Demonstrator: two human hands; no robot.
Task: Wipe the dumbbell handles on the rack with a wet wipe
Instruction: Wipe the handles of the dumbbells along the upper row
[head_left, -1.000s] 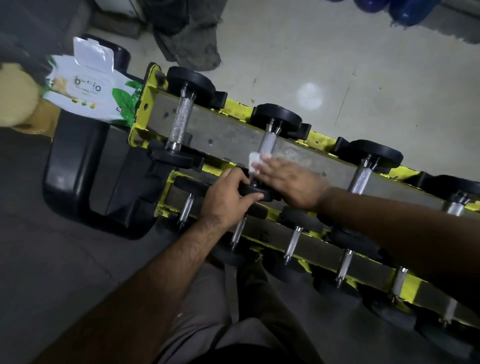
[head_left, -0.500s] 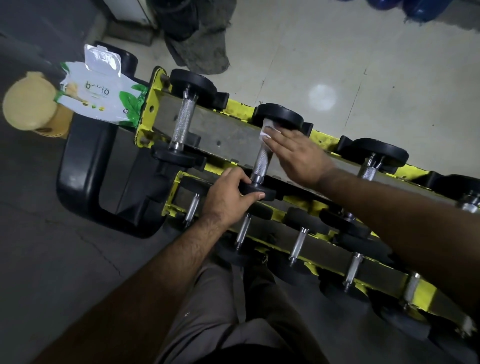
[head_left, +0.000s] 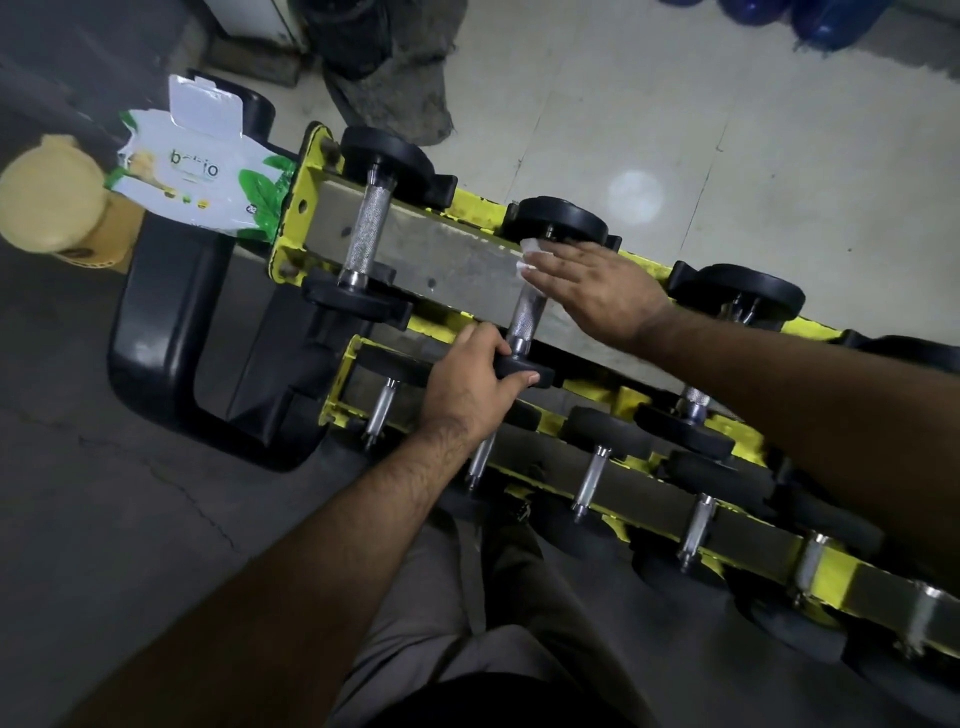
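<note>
Head view: right hand (head_left: 597, 291) flat, pressing wet wipe (head_left: 531, 254) on knurled dumbbell handle (head_left: 525, 318); left hand (head_left: 470, 384) gripping near weight plate (head_left: 522, 370). Best wrap wipe round, steady dumbbell.

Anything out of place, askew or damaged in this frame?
One thing: the wet wipe pack sits past the left end of the yellow rack with its flap standing open. The rack's yellow paint looks chipped in places. The dumbbells sit in their cradles; the right hand presses the wipe on a handle.
</note>
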